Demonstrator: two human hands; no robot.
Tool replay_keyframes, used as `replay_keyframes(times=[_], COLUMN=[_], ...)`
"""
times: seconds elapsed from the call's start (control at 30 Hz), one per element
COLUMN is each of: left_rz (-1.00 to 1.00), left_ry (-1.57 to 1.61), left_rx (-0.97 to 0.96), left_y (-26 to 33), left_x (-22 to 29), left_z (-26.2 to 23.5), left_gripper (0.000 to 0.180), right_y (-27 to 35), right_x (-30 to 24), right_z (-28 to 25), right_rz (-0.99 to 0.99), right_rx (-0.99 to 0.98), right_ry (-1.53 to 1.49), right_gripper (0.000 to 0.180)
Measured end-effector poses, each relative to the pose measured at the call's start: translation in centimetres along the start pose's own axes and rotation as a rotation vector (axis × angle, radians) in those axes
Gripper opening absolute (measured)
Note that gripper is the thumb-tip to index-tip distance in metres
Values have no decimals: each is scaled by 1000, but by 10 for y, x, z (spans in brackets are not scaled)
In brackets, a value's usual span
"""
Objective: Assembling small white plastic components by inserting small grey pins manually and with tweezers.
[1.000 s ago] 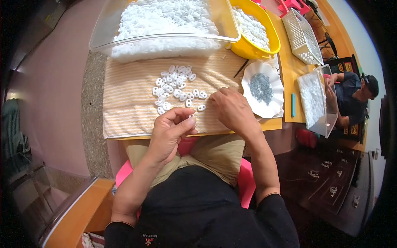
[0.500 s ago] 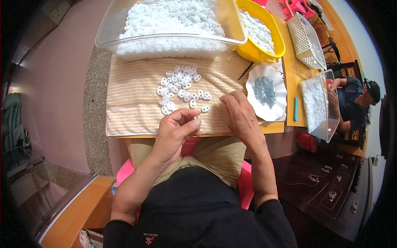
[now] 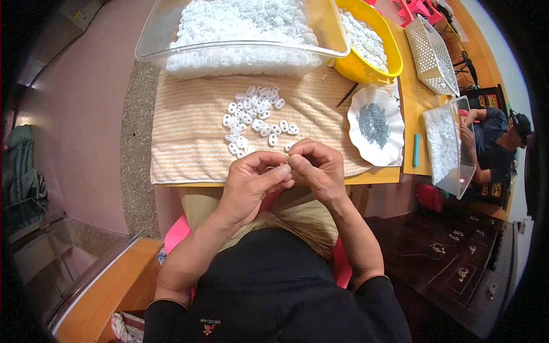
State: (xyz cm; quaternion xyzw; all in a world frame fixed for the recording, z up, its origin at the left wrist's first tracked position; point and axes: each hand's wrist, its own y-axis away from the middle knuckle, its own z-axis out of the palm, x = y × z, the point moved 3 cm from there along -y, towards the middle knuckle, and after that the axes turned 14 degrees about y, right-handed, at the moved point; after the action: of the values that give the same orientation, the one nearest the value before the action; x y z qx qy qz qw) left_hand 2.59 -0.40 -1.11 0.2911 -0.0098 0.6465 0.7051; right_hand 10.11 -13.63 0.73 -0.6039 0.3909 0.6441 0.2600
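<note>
My left hand (image 3: 255, 182) is closed in a pinch on a small white plastic piece (image 3: 284, 165), mostly covered by the fingertips. My right hand (image 3: 320, 171) meets it with thumb and forefinger pressed together; anything between them is too small to make out. Just beyond both hands, a loose pile of white oval two-hole plastic pieces (image 3: 251, 111) lies on a striped towel (image 3: 189, 126). To the right stands a white scalloped plate (image 3: 392, 134) with many tiny grey metal-looking bits (image 3: 374, 123).
A clear bin (image 3: 243, 48) full of white pieces stands at the back, beside a yellow basin (image 3: 394, 63). Farther right are a white perforated basket (image 3: 432, 57), a blue-green bar (image 3: 416, 150) and another clear bin (image 3: 464, 177), where a person (image 3: 494, 134) sits. A thin black tool (image 3: 347, 95) lies near the plate.
My right hand has moved left from beside the plate to meet my left hand at the fingertips. The left hand still pinches the white piece. The view has shifted slightly.
</note>
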Motion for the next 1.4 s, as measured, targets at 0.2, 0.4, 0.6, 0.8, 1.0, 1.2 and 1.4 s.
replay_keyframes(times=[0.2, 0.4, 0.6, 0.8, 1.0, 1.2, 1.4], left_rz=[36, 41, 53, 47, 34, 19, 24], left_ry=[-7, -16, -6, -13, -16, -8, -13], left_rx=[-6, -11, 0, 29, 56, 68, 47], left_y=[1, -1, -1, -2, -3, -3, -3], left_x=[1, 3, 4, 5, 5, 5, 4], left_z=[-1, 0, 1, -3, -2, -3, -4], left_gripper=[17, 14, 12, 14, 19, 24, 24], right_y=[1, 0, -1, -2, -4, -5, -4], right_x=[9, 10, 13, 14, 26, 26, 25], right_z=[4, 4, 1, 3, -1, 0, -1], right_rz=[49, 22, -60, 17, 56, 39, 68], right_rx=[-36, -95, -120, -121, -65, -65, -96], right_ry=[-119, -140, 6, -121, -193, -174, -151], right_gripper=[11, 11, 10, 12, 12, 13, 14])
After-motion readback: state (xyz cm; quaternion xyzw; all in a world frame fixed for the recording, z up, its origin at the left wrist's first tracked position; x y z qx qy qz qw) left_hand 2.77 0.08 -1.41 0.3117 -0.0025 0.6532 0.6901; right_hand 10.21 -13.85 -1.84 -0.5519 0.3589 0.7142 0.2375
